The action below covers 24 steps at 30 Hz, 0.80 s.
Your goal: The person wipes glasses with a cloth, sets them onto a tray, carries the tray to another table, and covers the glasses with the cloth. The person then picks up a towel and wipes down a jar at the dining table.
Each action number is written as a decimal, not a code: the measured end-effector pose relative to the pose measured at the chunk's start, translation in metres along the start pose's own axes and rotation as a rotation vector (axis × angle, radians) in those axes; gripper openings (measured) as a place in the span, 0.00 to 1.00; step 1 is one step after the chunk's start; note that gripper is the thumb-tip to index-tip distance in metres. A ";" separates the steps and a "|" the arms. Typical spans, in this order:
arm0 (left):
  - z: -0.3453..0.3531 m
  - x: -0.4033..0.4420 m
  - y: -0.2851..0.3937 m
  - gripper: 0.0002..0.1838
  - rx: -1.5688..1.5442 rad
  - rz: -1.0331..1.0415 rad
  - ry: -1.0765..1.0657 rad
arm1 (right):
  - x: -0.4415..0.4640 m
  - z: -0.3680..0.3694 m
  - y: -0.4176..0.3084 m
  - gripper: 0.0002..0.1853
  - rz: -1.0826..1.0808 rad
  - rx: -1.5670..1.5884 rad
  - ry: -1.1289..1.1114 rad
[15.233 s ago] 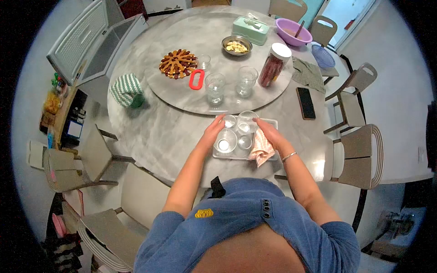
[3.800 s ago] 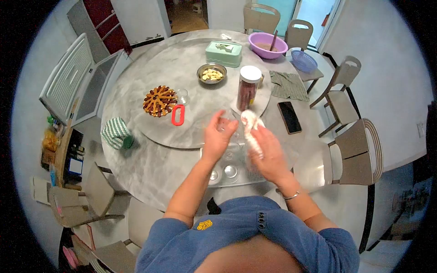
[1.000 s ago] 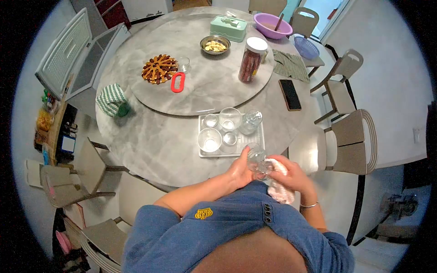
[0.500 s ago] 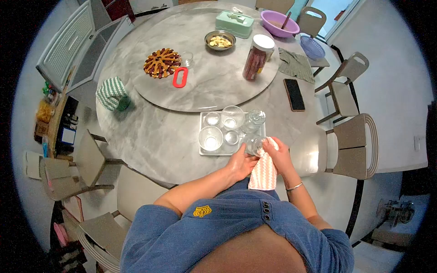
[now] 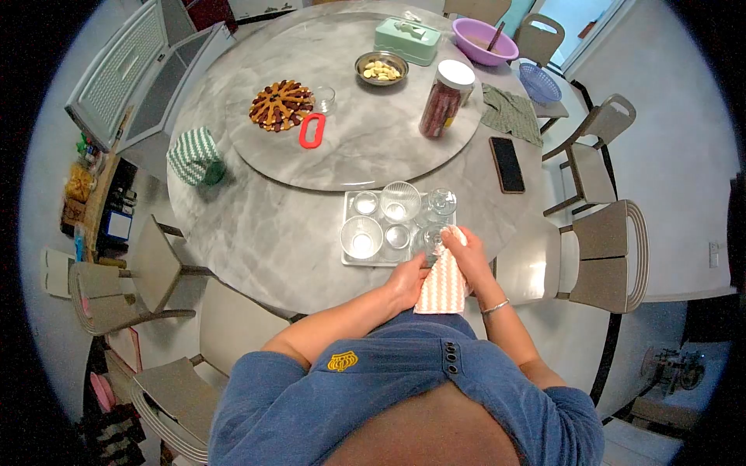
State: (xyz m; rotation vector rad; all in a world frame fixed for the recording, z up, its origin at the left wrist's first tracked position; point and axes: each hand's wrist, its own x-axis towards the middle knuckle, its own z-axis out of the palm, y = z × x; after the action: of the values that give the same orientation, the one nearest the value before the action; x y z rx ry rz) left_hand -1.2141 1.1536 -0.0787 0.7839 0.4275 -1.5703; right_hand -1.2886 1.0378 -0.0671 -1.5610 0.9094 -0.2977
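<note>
A pink-and-white striped cloth [image 5: 441, 286] hangs from my right hand [image 5: 468, 255], whose fingers are closed on its bunched top. Close beside it, my left hand [image 5: 407, 281] curls around the lower side of a clear glass [image 5: 430, 238], partly hidden by the cloth and fingers. Both hands are at the near right corner of a white tray [image 5: 360, 262]. On that tray stand several clear glass vessels, among them a ribbed glass bowl [image 5: 400, 202], a wide glass bowl [image 5: 361, 238] and a stemmed glass [image 5: 442, 202].
The round marble table [image 5: 256, 233] carries a turntable [image 5: 311, 167] with a red-lidless jar [image 5: 440, 109], a metal bowl [image 5: 381, 70], a trivet [image 5: 281, 106] and a red ring-shaped piece [image 5: 311, 131]. A phone [image 5: 507, 165] lies right; a green striped cloth [image 5: 194, 155] left. Chairs surround the table.
My right hand and the striped cloth have shifted slightly left and up, covering more of the glass. My left hand stays beside it. The whole view has shifted slightly.
</note>
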 end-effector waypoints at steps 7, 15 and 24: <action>0.016 -0.053 0.017 0.25 1.323 0.288 -0.215 | 0.013 -0.036 0.012 0.22 0.242 0.121 0.014; -0.037 -0.101 0.097 0.10 0.812 0.993 0.441 | 0.042 -0.030 0.028 0.23 0.085 -0.530 0.104; -0.117 0.009 0.119 0.15 1.141 0.944 0.759 | 0.064 -0.014 0.025 0.22 0.141 -0.782 0.034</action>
State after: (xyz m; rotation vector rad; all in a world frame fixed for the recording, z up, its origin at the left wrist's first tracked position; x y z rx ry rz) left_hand -1.0712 1.2068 -0.1463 2.0881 -0.3805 -0.4397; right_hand -1.2649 0.9846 -0.1066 -2.1855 1.2393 0.1632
